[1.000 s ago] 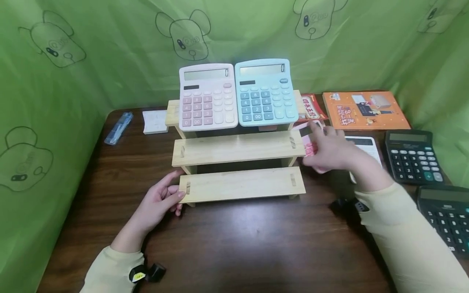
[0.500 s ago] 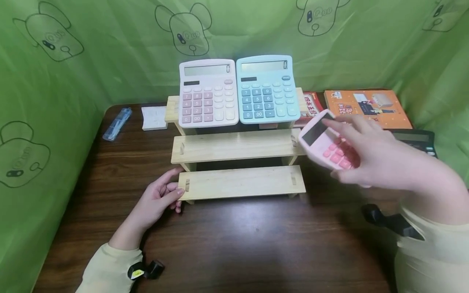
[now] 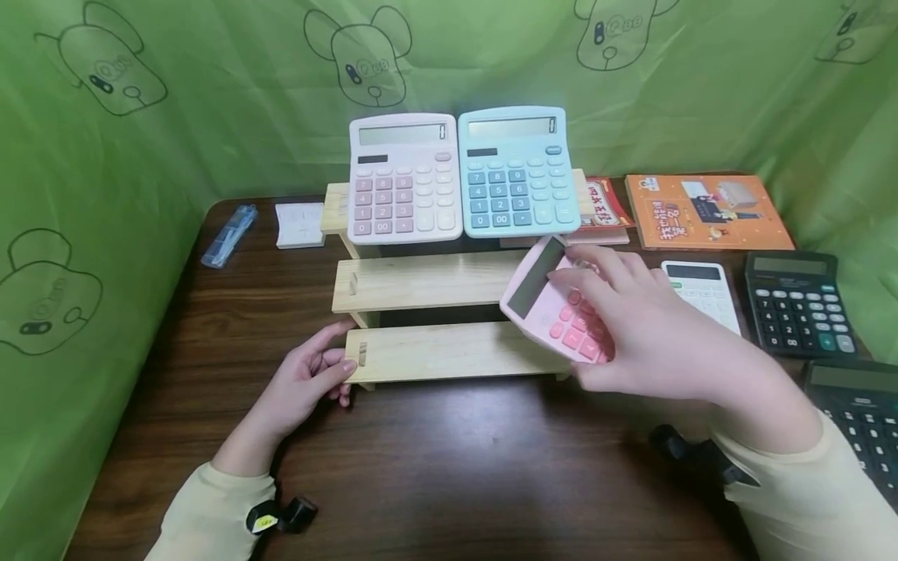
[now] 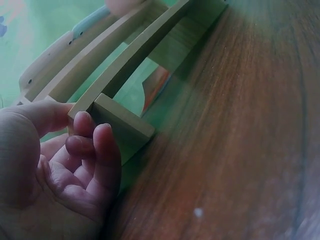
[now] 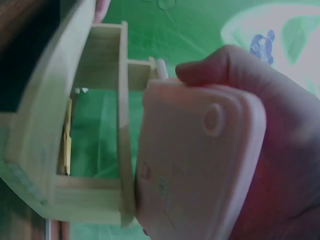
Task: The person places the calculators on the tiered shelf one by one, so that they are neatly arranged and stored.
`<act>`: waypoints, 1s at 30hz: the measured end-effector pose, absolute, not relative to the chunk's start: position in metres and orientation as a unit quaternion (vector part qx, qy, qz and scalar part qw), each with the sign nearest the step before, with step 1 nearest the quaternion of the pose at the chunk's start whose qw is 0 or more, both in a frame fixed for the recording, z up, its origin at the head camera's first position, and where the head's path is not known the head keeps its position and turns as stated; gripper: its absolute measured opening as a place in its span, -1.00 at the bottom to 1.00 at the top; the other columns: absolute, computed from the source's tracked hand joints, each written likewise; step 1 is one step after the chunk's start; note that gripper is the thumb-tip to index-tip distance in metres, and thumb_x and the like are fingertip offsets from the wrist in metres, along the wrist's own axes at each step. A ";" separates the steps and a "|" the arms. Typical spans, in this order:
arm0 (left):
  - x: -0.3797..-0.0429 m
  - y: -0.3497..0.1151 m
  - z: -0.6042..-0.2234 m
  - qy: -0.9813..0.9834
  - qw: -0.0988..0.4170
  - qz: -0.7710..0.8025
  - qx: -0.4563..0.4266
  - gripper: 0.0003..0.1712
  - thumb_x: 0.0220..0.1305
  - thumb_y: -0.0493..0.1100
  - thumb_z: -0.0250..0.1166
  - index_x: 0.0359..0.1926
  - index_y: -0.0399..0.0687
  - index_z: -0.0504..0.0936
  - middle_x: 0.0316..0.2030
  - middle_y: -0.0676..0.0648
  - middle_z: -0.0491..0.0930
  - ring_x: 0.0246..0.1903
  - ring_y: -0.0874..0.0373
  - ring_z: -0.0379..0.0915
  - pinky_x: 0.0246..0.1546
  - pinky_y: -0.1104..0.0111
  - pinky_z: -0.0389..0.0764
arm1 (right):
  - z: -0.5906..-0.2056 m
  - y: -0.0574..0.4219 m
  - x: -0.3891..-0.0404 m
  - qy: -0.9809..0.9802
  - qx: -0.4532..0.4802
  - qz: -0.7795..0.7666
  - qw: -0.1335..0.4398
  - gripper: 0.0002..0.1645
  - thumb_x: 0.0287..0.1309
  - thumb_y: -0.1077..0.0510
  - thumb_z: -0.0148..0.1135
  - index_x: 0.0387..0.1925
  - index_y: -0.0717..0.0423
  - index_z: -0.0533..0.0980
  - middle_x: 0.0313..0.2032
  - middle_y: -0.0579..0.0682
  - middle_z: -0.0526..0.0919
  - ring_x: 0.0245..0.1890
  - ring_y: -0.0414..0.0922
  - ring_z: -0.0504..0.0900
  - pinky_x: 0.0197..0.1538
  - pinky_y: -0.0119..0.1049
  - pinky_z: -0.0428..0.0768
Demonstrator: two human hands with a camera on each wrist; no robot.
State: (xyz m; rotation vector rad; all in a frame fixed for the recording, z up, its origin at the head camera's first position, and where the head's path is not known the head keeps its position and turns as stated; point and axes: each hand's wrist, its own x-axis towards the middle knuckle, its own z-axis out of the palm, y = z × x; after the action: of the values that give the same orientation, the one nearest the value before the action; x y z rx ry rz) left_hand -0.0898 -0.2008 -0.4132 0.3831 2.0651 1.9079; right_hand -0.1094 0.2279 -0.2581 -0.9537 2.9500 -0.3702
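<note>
A pink calculator (image 3: pixel 543 312) with a dark screen is gripped in my right hand (image 3: pixel 652 343), tilted over the right part of the wooden three-step rack (image 3: pixel 421 354). The right wrist view shows the calculator's underside (image 5: pixel 190 155) close by the rack. My left hand (image 3: pixel 298 389) pinches the left end of the lowest step, thumb on top, as the left wrist view also shows. On the top step, a pale pink calculator (image 3: pixel 424 199) and a light blue calculator (image 3: pixel 519 187) lean side by side. The middle step (image 3: pixel 421 282) carries nothing in its visible part.
A white calculator (image 3: pixel 701 292) and two black calculators (image 3: pixel 796 304) lie on the dark wooden table (image 3: pixel 449 467) at right. Behind them are an orange book (image 3: pixel 708 210) and a red book (image 3: pixel 606 206). White paper (image 3: pixel 300 226) and a blue packet (image 3: pixel 230 236) lie back left.
My right hand has picked up the pink calculator from the table right of the rack and moved it left over the steps. The left hand has stayed at the lowest step.
</note>
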 end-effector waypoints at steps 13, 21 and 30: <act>-0.091 -0.198 -0.409 0.725 0.154 0.658 0.134 -0.37 0.42 -0.27 0.14 0.43 -0.06 0.17 -0.38 -0.37 0.57 -0.59 -0.03 0.52 -0.58 0.12 0.65 | -0.284 0.203 -0.111 0.951 -0.270 -0.134 -0.074 0.15 -0.11 -0.55 0.25 0.41 -0.04 0.26 0.33 0.15 0.19 0.23 0.20 0.21 0.14 0.18 0.31; -0.091 -0.200 -0.411 0.723 0.151 0.660 0.136 -0.38 0.42 -0.27 0.14 0.43 -0.08 0.17 -0.37 -0.33 0.59 -0.57 0.01 0.54 -0.58 0.16 0.65 | -0.281 0.204 -0.111 0.955 -0.275 -0.102 -0.044 0.18 -0.03 -0.63 0.05 0.46 -0.02 0.18 0.45 0.14 0.09 0.37 0.18 0.14 0.21 0.21 0.36; -0.090 -0.199 -0.412 0.729 0.146 0.655 0.133 -0.38 0.42 -0.26 0.15 0.42 -0.07 0.18 -0.38 -0.36 0.58 -0.58 -0.04 0.54 -0.58 0.17 0.65 | -0.277 0.204 -0.108 0.947 -0.299 -0.117 -0.016 0.25 -0.12 -0.67 0.07 0.45 0.00 0.19 0.50 0.08 -0.07 0.40 0.18 0.12 0.21 0.20 0.38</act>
State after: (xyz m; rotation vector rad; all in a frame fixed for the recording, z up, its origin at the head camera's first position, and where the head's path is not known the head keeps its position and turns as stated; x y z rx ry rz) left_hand -0.0902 -0.1995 -0.4117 0.3817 2.0986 1.8867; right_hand -0.1084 0.2041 -0.2771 -0.9488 3.0046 -0.3714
